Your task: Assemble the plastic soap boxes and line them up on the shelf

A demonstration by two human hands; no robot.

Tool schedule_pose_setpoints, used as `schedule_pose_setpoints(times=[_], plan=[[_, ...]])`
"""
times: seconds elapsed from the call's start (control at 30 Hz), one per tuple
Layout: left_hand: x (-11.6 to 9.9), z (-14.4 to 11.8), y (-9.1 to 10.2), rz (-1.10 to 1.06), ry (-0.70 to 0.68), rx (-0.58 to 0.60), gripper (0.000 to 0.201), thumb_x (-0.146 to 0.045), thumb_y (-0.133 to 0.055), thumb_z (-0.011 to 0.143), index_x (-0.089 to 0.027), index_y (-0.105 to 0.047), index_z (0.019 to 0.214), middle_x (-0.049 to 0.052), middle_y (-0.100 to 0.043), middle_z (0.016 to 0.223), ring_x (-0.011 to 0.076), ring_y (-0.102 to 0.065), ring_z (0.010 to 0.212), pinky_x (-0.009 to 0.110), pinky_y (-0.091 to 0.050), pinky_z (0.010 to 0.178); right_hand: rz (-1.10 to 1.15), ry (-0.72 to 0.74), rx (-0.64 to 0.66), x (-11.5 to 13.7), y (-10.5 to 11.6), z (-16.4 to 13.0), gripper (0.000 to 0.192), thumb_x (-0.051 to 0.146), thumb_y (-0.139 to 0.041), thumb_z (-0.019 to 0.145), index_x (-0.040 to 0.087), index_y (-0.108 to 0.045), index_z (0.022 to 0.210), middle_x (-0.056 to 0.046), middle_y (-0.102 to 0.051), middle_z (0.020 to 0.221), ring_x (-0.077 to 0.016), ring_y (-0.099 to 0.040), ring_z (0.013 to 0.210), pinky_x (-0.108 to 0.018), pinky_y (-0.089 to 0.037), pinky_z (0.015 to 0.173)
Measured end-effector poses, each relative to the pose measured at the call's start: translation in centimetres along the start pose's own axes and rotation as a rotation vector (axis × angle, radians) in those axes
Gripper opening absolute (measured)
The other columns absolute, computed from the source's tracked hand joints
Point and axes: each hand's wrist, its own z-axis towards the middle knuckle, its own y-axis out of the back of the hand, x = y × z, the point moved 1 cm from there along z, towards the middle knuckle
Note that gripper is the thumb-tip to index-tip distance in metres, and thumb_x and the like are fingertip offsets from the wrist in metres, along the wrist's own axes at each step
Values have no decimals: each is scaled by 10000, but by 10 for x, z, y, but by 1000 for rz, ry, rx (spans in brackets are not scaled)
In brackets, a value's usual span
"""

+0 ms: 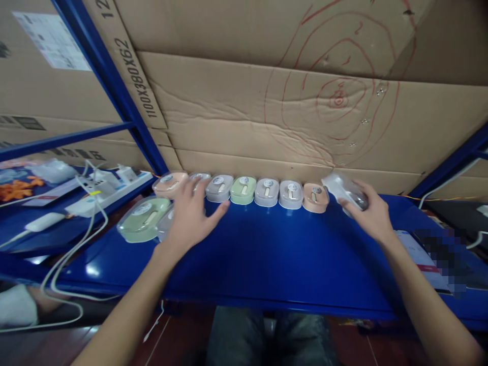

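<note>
A row of small rounded cases in clear lids lines the back of the blue shelf (267, 254): peach (170, 184), grey (219, 188), green (243, 189), grey (267, 192), grey (291, 194) and peach (315, 197). My left hand (190, 216) lies flat with spread fingers over a case at the row's left end, next to a larger green case (143, 218). My right hand (371, 216) holds a grey case (345, 190) tilted at the row's right end.
Cardboard sheets (267, 101) form the wall behind. A white power strip (110, 190) with plugs and trailing white cables (68, 254) sits at the left. Papers (419, 251) lie at the right. Blue rack posts (114, 86) rise at the left.
</note>
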Motion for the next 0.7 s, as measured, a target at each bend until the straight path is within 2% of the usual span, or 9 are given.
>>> schedule_pose_setpoints(times=[0.03, 0.07, 0.13, 0.23, 0.33, 0.43, 0.57, 0.7], plan=[[-14, 8, -4, -95, -41, -11, 660, -566, -622, 1028, -243, -481, 1586, 171, -539, 1637, 409, -441, 1590, 649, -359, 1319, 106, 79, 77, 16, -3, -1, 720, 595, -752, 910, 229, -613, 1513, -173, -723, 1444, -358, -727, 1228, -517, -569, 1080], [-29, 15, -10, -212, -102, 46, 688, -570, -642, 1020, -246, -470, 1601, 156, -555, 1636, 379, -499, 1556, 607, -402, 1305, 208, 168, 188, 32, -7, -2, 715, 570, -759, 914, 243, -593, 1528, -156, -717, 1458, -346, -729, 1228, -516, -576, 1074], [-55, 27, -25, -461, -208, 241, 824, -589, -735, 964, -273, -420, 1657, 138, -537, 1676, 356, -546, 1531, 558, -459, 1272, 317, 361, 404, 61, -19, -7, 722, 515, -809, 889, 285, -580, 1534, -126, -677, 1533, -354, -683, 1334, -538, -547, 1135], [-77, 35, -50, -703, -258, 474, 1075, -597, -902, 815, -309, -370, 1703, 148, -493, 1722, 381, -548, 1534, 569, -482, 1244, 341, 555, 541, 87, -42, -17, 818, 388, -865, 815, 306, -556, 1568, -123, -645, 1550, -367, -623, 1411, -564, -486, 1214], [-77, 31, -72, -741, -291, 565, 1104, -572, -984, 708, -290, -468, 1642, 156, -572, 1651, 406, -566, 1509, 602, -461, 1247, 398, 594, 614, 90, -62, -31, 875, 294, -863, 782, 301, -525, 1589, -137, -606, 1558, -353, -627, 1402, -535, -514, 1200], [-67, 22, -87, -704, -300, 609, 1098, -568, -1000, 675, -287, -500, 1612, 154, -600, 1614, 416, -579, 1485, 624, -451, 1243, 434, 591, 665, 81, -75, -43, 901, 349, -873, 830, 307, -467, 1633, -143, -574, 1574, -346, -619, 1415, -527, -531, 1192], [-60, 14, -97, -670, -267, 637, 1190, -600, -1001, 639, -280, -461, 1650, 181, -560, 1642, 472, -532, 1506, 687, -399, 1249, 436, 550, 683, 74, -85, -50, 863, 505, -869, 888, 309, -478, 1632, -150, -598, 1529, -359, -660, 1343, -550, -583, 1116], [-60, 13, -99, -737, -222, 657, 1237, -600, -1011, 627, -298, -425, 1674, 175, -586, 1600, 468, -567, 1453, 677, -432, 1208, 551, 522, 647, 72, -89, -47, 765, 498, -855, 917, 333, -532, 1591, -125, -652, 1512, -358, -686, 1333, -555, -581, 1123]])
